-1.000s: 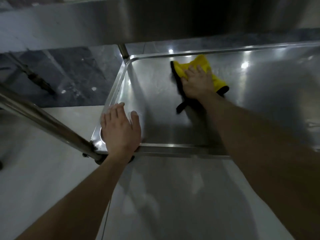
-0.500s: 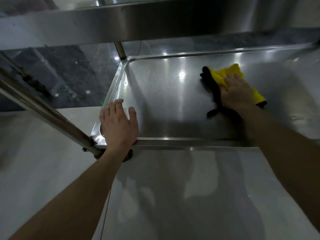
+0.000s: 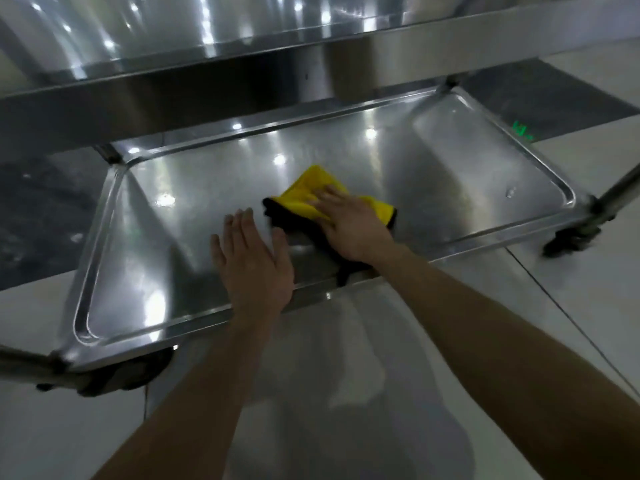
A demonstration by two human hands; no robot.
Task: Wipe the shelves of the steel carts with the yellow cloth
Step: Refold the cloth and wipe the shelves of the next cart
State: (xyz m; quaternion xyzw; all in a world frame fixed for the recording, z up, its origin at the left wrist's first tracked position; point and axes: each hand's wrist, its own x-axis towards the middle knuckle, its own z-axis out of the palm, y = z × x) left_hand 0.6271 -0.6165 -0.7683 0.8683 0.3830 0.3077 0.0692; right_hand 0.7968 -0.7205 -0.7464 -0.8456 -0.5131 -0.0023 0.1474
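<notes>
The right hand (image 3: 353, 226) is pressing flat on the yellow cloth (image 3: 311, 192), fingers straight and gripping nothing, at the centre of the frame on the lower shelf (image 3: 467, 188). The left hand (image 3: 254, 265) is lying open beside it, palm down just inside the front rim. Because the cloth is only being pinned and not grasped, it is likely risking a slip out from under the palm on the slick steel. Its dark underside is trailing over the front rim, where it could catch. The cart is sitting on casters (image 3: 568, 240), so a hard push may be setting it rolling. The upper shelf (image 3: 242, 81) is being cut off by the top of the frame, the casters are blurring, and glare is making dirt hard to tell from reflections. The green mark (image 3: 521, 130) at upper right is unreadable.
</notes>
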